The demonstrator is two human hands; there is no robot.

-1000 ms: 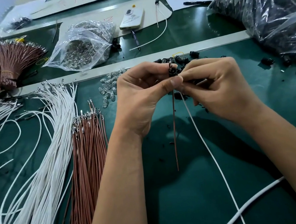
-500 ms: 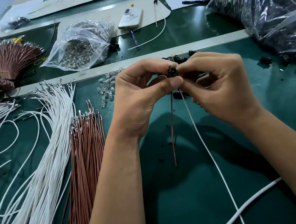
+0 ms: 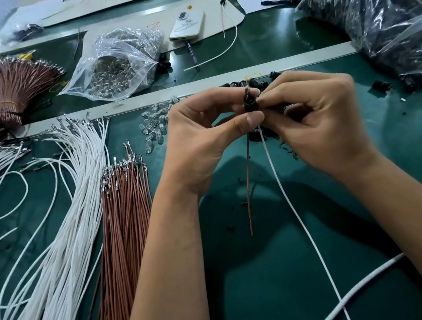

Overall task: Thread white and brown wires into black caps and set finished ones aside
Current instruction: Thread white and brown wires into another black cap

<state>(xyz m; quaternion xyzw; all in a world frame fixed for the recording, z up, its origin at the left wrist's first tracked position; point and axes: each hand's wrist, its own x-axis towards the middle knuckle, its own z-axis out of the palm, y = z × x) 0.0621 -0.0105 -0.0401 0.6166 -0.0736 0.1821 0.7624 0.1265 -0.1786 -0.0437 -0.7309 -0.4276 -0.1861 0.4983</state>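
Black cap (image 3: 250, 103) sits pinched above the green table (image 3: 291, 271) between both hands, a brown wire (image 3: 248, 181) and a white wire (image 3: 291, 202) hanging from it. Left hand (image 3: 201, 139) curls thumb and forefinger tight around it; right hand (image 3: 320, 126) pinches its other side, remaining fingers curled. Loose white wires (image 3: 57, 225) and brown wires (image 3: 122, 215) lie left.

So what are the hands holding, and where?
Both hands, left hand and right hand, pinch one black cap by its sides; its brown wire and white wire hang free below.
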